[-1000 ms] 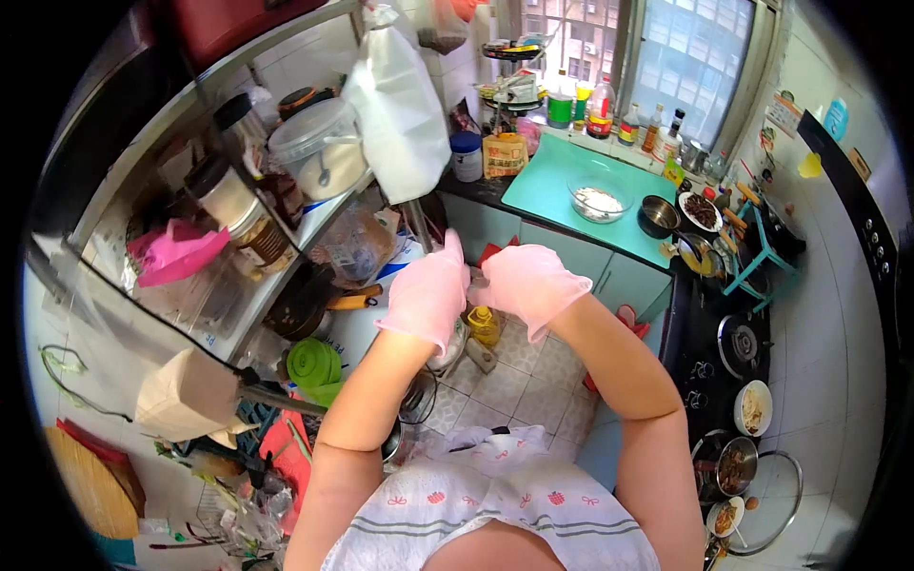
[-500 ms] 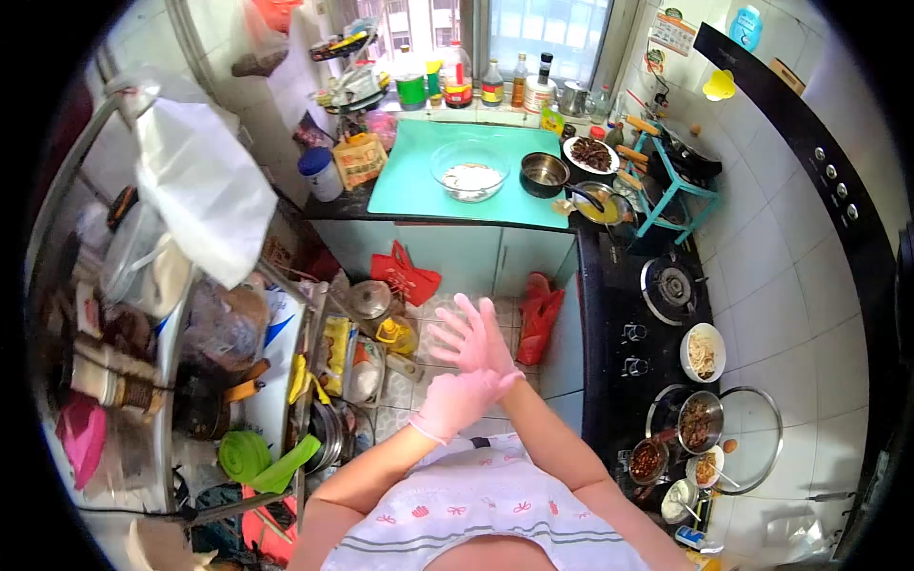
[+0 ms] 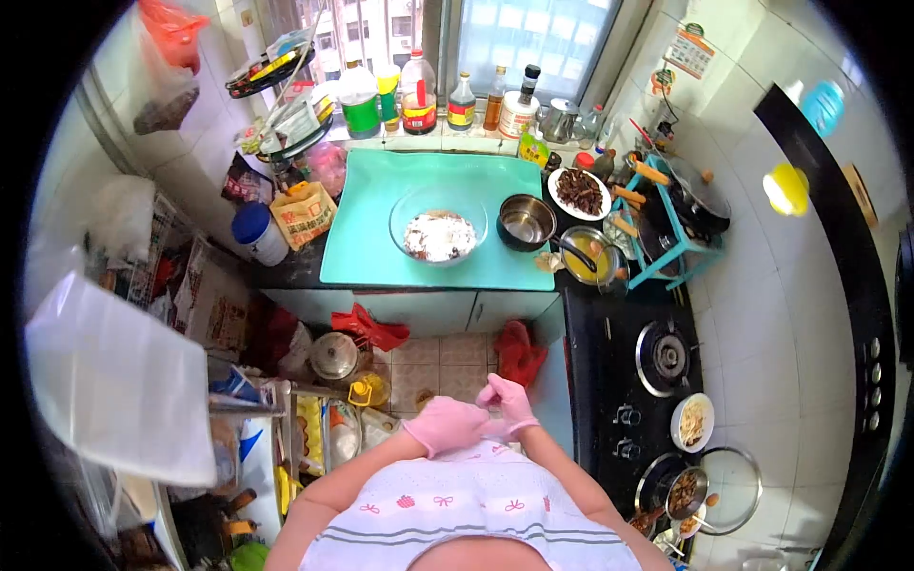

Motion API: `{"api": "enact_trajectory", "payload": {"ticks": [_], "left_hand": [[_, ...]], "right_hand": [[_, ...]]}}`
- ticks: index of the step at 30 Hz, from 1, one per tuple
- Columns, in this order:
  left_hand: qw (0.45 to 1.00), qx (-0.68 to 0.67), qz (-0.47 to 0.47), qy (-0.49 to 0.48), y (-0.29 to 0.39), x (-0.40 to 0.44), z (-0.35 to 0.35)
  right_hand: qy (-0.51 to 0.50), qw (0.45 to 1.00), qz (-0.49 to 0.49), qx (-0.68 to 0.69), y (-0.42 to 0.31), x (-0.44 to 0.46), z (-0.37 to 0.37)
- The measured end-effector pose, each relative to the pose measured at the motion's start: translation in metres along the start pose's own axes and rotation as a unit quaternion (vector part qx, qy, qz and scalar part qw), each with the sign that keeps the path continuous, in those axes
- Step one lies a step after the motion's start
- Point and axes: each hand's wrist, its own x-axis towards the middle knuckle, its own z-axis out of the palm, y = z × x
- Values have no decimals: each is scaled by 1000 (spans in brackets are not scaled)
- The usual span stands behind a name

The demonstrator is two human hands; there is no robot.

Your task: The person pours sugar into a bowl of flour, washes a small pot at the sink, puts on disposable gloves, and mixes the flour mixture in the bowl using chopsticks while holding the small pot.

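Observation:
Pink gloves cover both hands, which are close together in front of the apron. My left hand [image 3: 447, 425] is closed, its fingers curled toward the other hand; anything between them is too small to make out. Beside it on the right, my right hand [image 3: 507, 406] is also closed, with the fingertips bent in. Beyond the hands, a glass bowl [image 3: 439, 225] of white powder over something darker stands on the turquoise mat [image 3: 362, 249]. A metal pot [image 3: 526, 223] is just right of the bowl.
On the right are a stove burner [image 3: 663, 358], a white bowl of pale shreds [image 3: 692, 423] and a pan of food [image 3: 684, 492]. A plate of dark pieces [image 3: 580, 193] lies near the window. Shelves with a hanging white bag [image 3: 124, 381] stand left. Bottles [image 3: 419, 92] line the sill.
The view has swung toward the mat and counter. My hands have gone from the right hand being spread, with the left at its wrist, to both curled side by side near the apron.

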Motion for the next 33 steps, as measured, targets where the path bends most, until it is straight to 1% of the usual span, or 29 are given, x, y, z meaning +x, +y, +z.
{"api": "enact_trajectory", "payload": {"ticks": [1, 3, 4, 6, 7, 10, 11, 12, 13, 15, 16, 17, 19, 23, 26, 28, 31, 33], "left_hand": [[998, -19, -48, 21, -9, 3, -27], [991, 1, -113, 66, -52, 20, -51], [986, 8, -146, 83, -71, 25, -57], [971, 35, -183, 147, -109, 36, -71], [962, 19, -214, 166, -124, 42, -75], [950, 5, -245, 192, -162, 63, -88], [946, 18, -245, 211, -172, 70, -91], [942, 5, -261, 209, -182, 78, -94], [935, -14, -275, 221, -188, 86, -102], [916, -56, -321, 235, -198, 98, -117], [905, -82, -326, 262, -201, 104, -121], [893, -104, -329, 289, -206, 107, -126], [869, -149, -316, 351, -217, 114, -132], [864, -166, -369, 300, -230, 130, -166], [888, -213, -289, 287, -214, 145, -207], [897, -239, -202, 312, -188, 161, -228], [951, -124, -182, 218, -188, 188, -226], [955, -72, -141, 253, -198, 200, -214]], "right_hand": [[15, 1000, 8, 0, -8, 13, -4], [50, 998, 24, -5, -27, 38, -4], [56, 998, 9, -6, -40, 49, 1], [68, 997, -22, -8, -65, 82, 12], [58, 998, -38, -13, -74, 99, 15], [28, 999, -23, 26, -106, 150, 28], [3, 995, -8, 95, -117, 166, 34], [-21, 986, 9, 163, -130, 180, 39], [-81, 970, 29, 229, -146, 192, 40], [-125, 933, 72, 330, -171, 218, 45], [-148, 908, 92, 381, -183, 231, 50], [-183, 899, 96, 386, -196, 242, 53], [-200, 880, 117, 414, -217, 264, 62], [-211, 848, 140, 466, -239, 308, 81], [-209, 825, 142, 505, -228, 341, 85], [-200, 819, 143, 519, -218, 358, 94], [-207, 880, 107, 415, -223, 369, 115], [-202, 892, 107, 389, -231, 371, 123]]}}
